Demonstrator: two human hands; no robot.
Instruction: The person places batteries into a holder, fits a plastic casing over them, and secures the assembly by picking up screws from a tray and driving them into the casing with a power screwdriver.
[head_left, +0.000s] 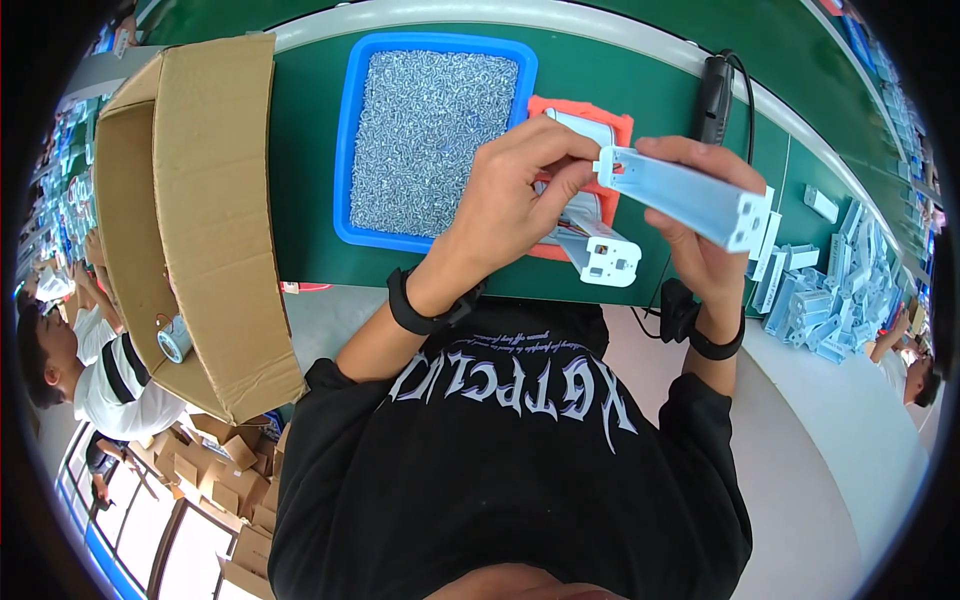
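Note:
My right hand (700, 235) grips a long, pale blue-white plastic housing (675, 188), tilted with its open channel facing up. Thumb and fingers wrap its two long sides. At the housing's left end, my left hand (515, 195) is closed in a pinch, touching a small tab there; what lies between the fingertips is hidden. A bit of red wire shows inside that end. Below, a second white housing (610, 262) with thin coloured wires stands partly over an orange-red cloth (610, 125), close to the bench's front edge.
A blue tray (343, 190) full of small metal screws sits left of the cloth. A black electric screwdriver (713, 100) with a cable lies behind my right hand. Many loose housings (825, 300) are heaped at right. A large cardboard box (215, 200) stands at left. Other people work nearby.

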